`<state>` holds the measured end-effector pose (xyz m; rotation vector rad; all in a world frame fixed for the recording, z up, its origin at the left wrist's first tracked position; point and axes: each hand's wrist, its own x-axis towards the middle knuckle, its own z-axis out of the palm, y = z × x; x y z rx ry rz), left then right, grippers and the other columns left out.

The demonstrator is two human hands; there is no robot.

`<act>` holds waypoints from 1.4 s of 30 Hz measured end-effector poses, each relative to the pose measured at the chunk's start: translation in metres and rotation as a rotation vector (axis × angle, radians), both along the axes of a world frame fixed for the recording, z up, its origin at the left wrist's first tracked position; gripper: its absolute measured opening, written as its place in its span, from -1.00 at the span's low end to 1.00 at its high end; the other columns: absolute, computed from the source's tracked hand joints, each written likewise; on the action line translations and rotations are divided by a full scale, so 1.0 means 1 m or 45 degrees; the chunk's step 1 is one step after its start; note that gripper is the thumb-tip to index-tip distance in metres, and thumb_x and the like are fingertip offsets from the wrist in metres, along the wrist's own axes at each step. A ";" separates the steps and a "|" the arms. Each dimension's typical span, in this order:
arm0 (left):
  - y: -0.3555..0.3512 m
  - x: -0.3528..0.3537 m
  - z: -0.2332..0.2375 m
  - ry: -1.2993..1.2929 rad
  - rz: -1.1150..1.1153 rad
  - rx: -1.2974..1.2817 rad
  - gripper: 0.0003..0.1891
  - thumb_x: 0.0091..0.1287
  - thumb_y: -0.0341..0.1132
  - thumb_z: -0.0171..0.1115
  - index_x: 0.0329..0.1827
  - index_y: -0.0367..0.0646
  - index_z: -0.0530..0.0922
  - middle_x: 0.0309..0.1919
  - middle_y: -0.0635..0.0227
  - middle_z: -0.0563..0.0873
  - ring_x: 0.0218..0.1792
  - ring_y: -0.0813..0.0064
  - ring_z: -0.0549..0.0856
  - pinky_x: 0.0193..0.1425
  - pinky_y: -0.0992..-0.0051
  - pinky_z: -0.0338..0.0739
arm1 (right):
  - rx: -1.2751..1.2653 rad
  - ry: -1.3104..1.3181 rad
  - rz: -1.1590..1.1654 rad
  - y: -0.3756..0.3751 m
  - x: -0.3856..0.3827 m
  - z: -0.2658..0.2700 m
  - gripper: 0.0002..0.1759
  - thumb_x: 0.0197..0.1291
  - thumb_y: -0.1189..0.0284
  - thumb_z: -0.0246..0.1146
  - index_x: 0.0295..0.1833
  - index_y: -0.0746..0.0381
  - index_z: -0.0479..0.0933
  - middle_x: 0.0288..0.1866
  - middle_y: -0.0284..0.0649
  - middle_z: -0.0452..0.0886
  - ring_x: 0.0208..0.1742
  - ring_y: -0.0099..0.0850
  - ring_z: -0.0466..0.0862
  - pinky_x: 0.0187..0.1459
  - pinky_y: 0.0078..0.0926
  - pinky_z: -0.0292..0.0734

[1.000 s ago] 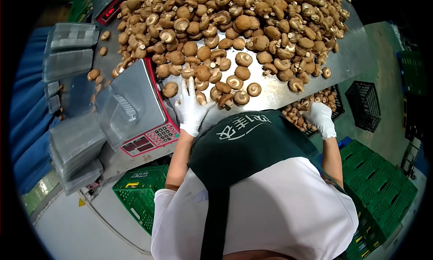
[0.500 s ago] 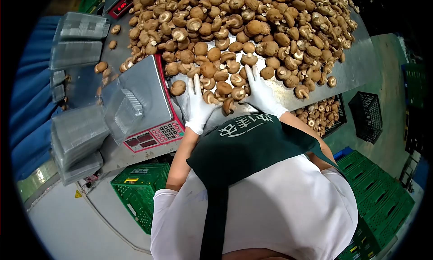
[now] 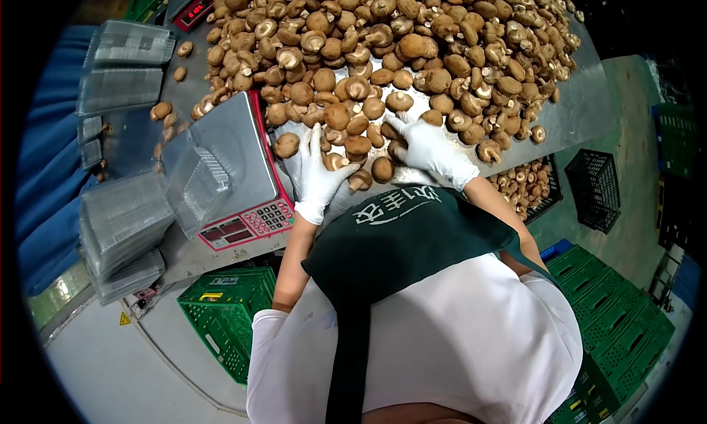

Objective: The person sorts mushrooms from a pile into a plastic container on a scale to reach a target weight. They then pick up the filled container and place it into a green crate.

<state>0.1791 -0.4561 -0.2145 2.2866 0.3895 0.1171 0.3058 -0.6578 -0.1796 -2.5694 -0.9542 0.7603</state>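
Observation:
Both my hands wear white gloves and rest among brown shiitake mushrooms on the metal table. My left hand is open, fingers stretched forward and thumb apart, beside a mushroom lying between thumb and fingers. My right hand is turned inward, its fingers curled round a mushroom that the glove partly hides. Between the hands lie several loose mushrooms, one with a round cap and another near my apron. A large heap of shiitake spreads beyond them.
At left stands a red-edged scale bearing a clear plastic tray. Stacked clear trays sit farther left. A second scale is at the back. Green crates and a black crate stand below the table.
My right hand has turned inward and curled its fingers over a mushroom. My left thumb has moved in beside the nearer mushrooms. Mushrooms between the hands have shifted.

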 end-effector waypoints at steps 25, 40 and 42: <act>-0.008 -0.016 -0.005 -0.022 0.016 -0.111 0.12 -0.18 -0.28 0.61 0.49 -0.20 0.10 0.44 -0.06 0.12 0.45 0.05 0.17 0.49 0.27 0.13 | -0.615 0.006 -0.366 -0.164 -0.014 0.053 -0.51 -0.05 0.12 0.40 -0.02 0.16 0.60 -0.26 -0.14 0.71 -0.17 -0.18 0.71 -0.14 -0.28 0.59; 0.011 0.036 0.004 0.260 0.077 0.226 0.24 -0.30 -0.20 0.63 0.53 0.01 0.02 0.45 -0.13 0.09 0.34 -0.10 0.33 0.35 0.20 0.36 | 0.230 -0.239 -0.314 -0.013 -0.017 -0.051 0.37 -0.40 0.25 0.62 0.52 0.25 -0.11 0.47 0.32 -0.03 0.22 0.18 0.46 0.02 -0.20 0.59; 0.011 0.037 0.003 0.328 0.016 0.243 0.20 -0.29 -0.23 0.62 0.51 0.02 0.07 0.46 -0.03 0.11 0.30 -0.08 0.37 0.33 0.18 0.36 | 0.164 -0.188 -0.260 -0.003 -0.008 -0.043 0.36 -0.41 0.27 0.63 0.51 0.25 -0.08 0.45 0.36 -0.03 0.23 0.18 0.45 -0.05 -0.22 0.62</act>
